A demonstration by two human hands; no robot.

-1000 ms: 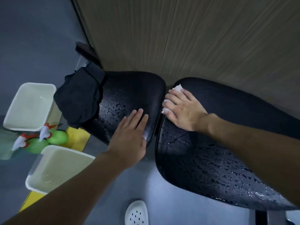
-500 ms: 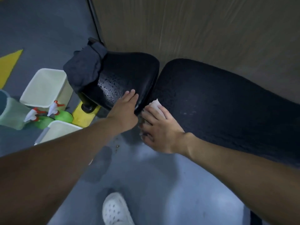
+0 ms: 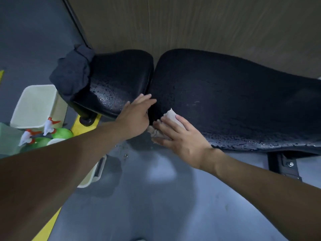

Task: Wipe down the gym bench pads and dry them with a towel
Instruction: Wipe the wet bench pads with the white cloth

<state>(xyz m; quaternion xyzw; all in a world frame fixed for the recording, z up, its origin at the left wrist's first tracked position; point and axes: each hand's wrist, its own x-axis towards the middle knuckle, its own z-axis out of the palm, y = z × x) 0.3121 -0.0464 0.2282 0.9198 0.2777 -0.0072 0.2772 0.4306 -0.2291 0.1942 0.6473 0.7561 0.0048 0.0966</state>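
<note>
Two black bench pads lie side by side: a short seat pad (image 3: 119,80) on the left and a long back pad (image 3: 234,101) on the right, both beaded with water near their front edges. My right hand (image 3: 180,134) lies flat with straight fingers on a white cloth (image 3: 171,114), pressing it against the near left corner of the long pad. My left hand (image 3: 137,113) rests with straight fingers on the seat pad's near right corner, by the gap. A dark towel (image 3: 71,75) is draped over the seat pad's left end.
Two pale plastic bins (image 3: 34,105) (image 3: 93,173) and two green spray bottles (image 3: 60,132) (image 3: 37,141) with white and orange triggers stand on the grey floor at left. A wood-grain wall rises behind the bench. The bench's metal leg (image 3: 281,164) shows at right.
My right hand slid the white cloth from the top of the long pad down to its near left corner. My left hand shifted to the seat pad's near corner. The view moved back.
</note>
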